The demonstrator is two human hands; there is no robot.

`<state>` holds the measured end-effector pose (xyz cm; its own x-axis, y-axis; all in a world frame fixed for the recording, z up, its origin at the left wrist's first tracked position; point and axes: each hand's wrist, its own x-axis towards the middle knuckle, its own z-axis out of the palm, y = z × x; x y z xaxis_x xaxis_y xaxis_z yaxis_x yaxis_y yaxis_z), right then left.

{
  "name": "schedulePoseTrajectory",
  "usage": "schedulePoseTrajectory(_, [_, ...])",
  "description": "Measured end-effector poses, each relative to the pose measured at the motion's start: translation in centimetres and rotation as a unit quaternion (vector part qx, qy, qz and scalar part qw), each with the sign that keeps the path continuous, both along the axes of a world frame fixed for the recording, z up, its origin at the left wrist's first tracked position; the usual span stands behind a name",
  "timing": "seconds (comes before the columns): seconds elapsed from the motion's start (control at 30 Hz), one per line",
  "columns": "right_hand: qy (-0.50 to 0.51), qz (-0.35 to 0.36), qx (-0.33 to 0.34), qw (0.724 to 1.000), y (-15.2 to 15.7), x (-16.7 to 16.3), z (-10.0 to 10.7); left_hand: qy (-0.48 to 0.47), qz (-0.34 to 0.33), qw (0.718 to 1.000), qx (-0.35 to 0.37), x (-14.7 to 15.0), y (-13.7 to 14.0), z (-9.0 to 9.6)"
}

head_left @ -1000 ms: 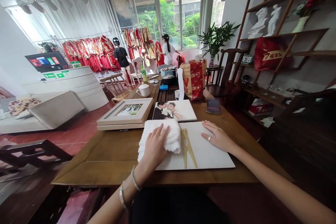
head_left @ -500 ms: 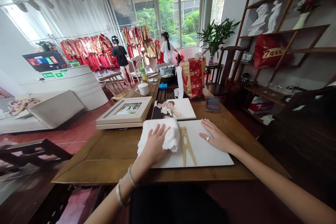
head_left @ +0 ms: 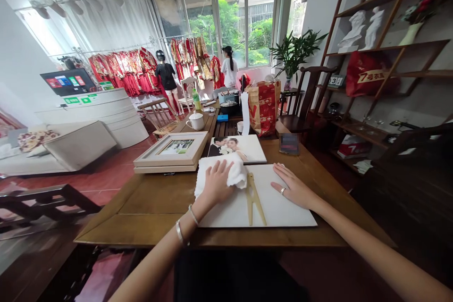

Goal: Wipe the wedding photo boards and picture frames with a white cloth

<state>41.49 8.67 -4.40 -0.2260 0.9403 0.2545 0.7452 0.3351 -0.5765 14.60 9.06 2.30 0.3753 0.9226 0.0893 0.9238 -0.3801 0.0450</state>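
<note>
My left hand (head_left: 218, 182) lies on a folded white cloth (head_left: 207, 167), fingers stretched and slightly spread. Under the cloth is a flat white board (head_left: 230, 214) at the table's near side; part of its left end is hidden. My right hand (head_left: 292, 186), with a ring on one finger, rests flat on the board's right part. Between the hands lies a yellowish, flat, A-shaped piece (head_left: 253, 203), its two legs pointing towards me and its top close to the cloth. Just beyond the board is a photo print (head_left: 251, 148) of a couple, partly covered by the cloth.
On the wooden table (head_left: 159, 203) are stacked picture frames (head_left: 170, 151) at left and a phone (head_left: 289, 144) at right. Farther back stand a white lidded cup (head_left: 195, 121), a black pot (head_left: 229, 107) and a red-and-tan bag (head_left: 264, 106). Two people stand near hanging red garments (head_left: 123, 71).
My left hand and the cloth have slid forward over the board, away from me. My right hand stays in place. The view has shifted slightly.
</note>
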Motion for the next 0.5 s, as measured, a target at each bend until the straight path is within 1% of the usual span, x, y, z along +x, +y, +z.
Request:
schedulePoseTrajectory(0.07, [-0.002, -0.003, -0.005, 1.000, 0.0, 0.0, 0.0, -0.002, 0.002, 1.000, 0.001, 0.3, 0.4, 0.0])
schedulePoseTrajectory(0.13, [-0.005, -0.008, -0.009, 1.000, 0.0, -0.1, 0.0, 0.000, -0.005, 1.000, -0.006, 0.3, -0.9, 0.0])
schedulePoseTrajectory(0.27, [-0.004, -0.017, 0.003, 1.000, 0.1, -0.3, 0.1, 0.018, -0.009, 0.998, -0.052, 0.0, -6.8, -0.1])
schedulePoseTrajectory(0.33, [0.001, -0.020, 0.012, 1.000, 0.1, -0.3, 0.1, 0.026, -0.003, 0.997, -0.076, -0.1, -9.6, -0.5])
schedulePoseTrajectory(0.37, [0.005, -0.021, 0.016, 1.000, 0.2, -0.3, 0.1, 0.025, -0.002, 0.997, -0.077, -0.2, -10.6, -0.8])
schedulePoseTrajectory(0.43, [0.020, -0.023, 0.027, 0.999, 0.2, -0.3, 0.0, 0.017, -0.008, 0.998, -0.059, -0.1, -11.5, -1.4])
schedulePoseTrajectory(0.5, [0.035, -0.025, 0.038, 0.998, 0.3, -0.2, -0.1, 0.013, -0.010, 0.999, -0.035, 0.3, -10.7, -1.7])
